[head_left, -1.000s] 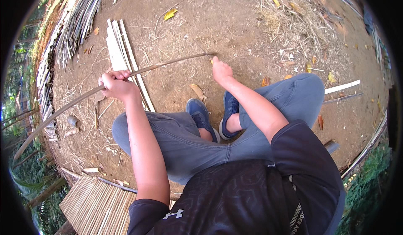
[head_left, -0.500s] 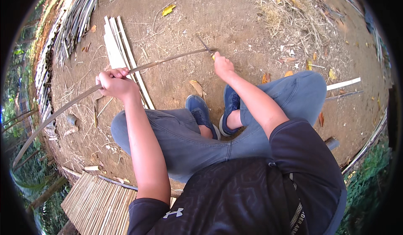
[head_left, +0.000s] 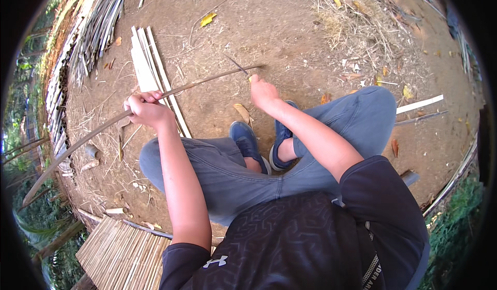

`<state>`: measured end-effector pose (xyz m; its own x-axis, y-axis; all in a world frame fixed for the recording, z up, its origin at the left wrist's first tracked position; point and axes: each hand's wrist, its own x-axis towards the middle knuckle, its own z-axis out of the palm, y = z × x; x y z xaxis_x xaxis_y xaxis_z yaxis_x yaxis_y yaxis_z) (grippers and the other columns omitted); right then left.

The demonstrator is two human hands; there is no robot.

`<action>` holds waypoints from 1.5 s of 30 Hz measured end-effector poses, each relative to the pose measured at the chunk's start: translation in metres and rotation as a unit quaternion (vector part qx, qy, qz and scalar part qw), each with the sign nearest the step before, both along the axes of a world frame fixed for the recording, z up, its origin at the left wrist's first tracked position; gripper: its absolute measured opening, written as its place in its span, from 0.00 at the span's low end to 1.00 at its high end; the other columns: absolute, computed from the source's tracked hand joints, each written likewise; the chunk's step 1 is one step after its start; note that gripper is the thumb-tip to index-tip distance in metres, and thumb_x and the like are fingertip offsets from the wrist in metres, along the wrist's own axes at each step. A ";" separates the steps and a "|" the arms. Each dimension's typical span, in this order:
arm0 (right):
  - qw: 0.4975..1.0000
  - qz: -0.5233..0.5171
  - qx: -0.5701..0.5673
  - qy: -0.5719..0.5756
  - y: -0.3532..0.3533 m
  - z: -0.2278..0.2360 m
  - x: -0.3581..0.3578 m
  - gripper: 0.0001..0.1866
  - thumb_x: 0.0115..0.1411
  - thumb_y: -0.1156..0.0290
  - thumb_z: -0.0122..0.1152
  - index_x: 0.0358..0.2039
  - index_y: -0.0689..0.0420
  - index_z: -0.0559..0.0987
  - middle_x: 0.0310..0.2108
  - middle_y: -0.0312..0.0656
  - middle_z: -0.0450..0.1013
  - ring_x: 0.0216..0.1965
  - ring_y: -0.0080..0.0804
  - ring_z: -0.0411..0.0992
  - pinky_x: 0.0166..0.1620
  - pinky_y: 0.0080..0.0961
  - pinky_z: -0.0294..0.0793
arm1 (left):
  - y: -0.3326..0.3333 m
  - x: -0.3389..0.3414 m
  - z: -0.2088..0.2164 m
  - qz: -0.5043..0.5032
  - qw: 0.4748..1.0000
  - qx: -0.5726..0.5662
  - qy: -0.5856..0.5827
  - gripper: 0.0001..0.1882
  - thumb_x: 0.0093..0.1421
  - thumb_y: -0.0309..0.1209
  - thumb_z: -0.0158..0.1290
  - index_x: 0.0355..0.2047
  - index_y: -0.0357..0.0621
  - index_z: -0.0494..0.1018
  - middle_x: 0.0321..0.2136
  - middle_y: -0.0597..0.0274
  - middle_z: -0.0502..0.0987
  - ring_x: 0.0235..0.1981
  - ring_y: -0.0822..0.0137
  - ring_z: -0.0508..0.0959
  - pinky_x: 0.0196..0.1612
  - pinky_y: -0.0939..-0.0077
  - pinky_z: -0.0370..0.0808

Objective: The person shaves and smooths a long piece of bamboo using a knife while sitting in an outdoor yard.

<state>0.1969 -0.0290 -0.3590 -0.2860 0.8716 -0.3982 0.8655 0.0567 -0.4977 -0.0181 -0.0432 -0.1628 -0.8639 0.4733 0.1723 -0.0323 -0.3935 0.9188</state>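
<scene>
A long brown strip, likely split bamboo, (head_left: 207, 78) slants across in front of me from the lower left up to the middle. My left hand (head_left: 147, 109) is closed round it partway along, and its far end juts out to the right. My right hand (head_left: 263, 91) grips the yellow handle of a knife (head_left: 238, 66) near that end. The thin dark blade points up and left and crosses the strip; I cannot tell whether it cuts in. Most of the handle is hidden in my fingers.
Pale split strips (head_left: 155, 72) lie on the dirt beyond my left hand. A large pile of strips (head_left: 98, 31) stands at the far left, dry shavings (head_left: 367, 36) at the far right. A slatted bamboo mat (head_left: 121, 251) sits at lower left. My shoes (head_left: 246, 142) are between my bent knees.
My right hand and the knife have moved left along the strip, away from its far end. The left hand, still holding the strip, has shifted slightly right and down in the picture.
</scene>
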 end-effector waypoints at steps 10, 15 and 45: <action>0.992 -0.099 -0.071 -0.030 0.004 -0.071 0.042 0.16 0.61 0.72 0.49 0.49 0.61 0.66 0.42 0.63 0.75 0.44 0.56 0.77 0.46 0.49 0.76 | 0.006 -0.003 0.000 -0.010 1.000 0.001 0.001 0.12 0.57 0.23 0.39 0.17 0.49 0.55 0.08 0.64 0.59 0.09 0.69 0.61 0.15 0.71 0.66; 0.995 -0.058 -0.076 0.023 0.020 -0.030 0.019 0.16 0.63 0.69 0.47 0.49 0.61 0.69 0.43 0.59 0.76 0.48 0.56 0.75 0.51 0.48 0.74 | -0.003 -0.009 -0.002 -0.017 1.000 0.011 0.006 0.12 0.57 0.24 0.39 0.17 0.48 0.54 0.08 0.63 0.59 0.09 0.68 0.62 0.15 0.70 0.67; 0.999 -0.003 0.029 0.023 0.019 -0.007 0.002 0.11 0.63 0.77 0.42 0.45 0.59 0.68 0.35 0.56 0.78 0.40 0.54 0.79 0.40 0.49 0.78 | 0.002 -0.010 0.000 0.032 0.999 -0.012 -0.042 0.10 0.54 0.21 0.42 0.18 0.46 0.57 0.12 0.64 0.60 0.13 0.69 0.62 0.21 0.71 0.69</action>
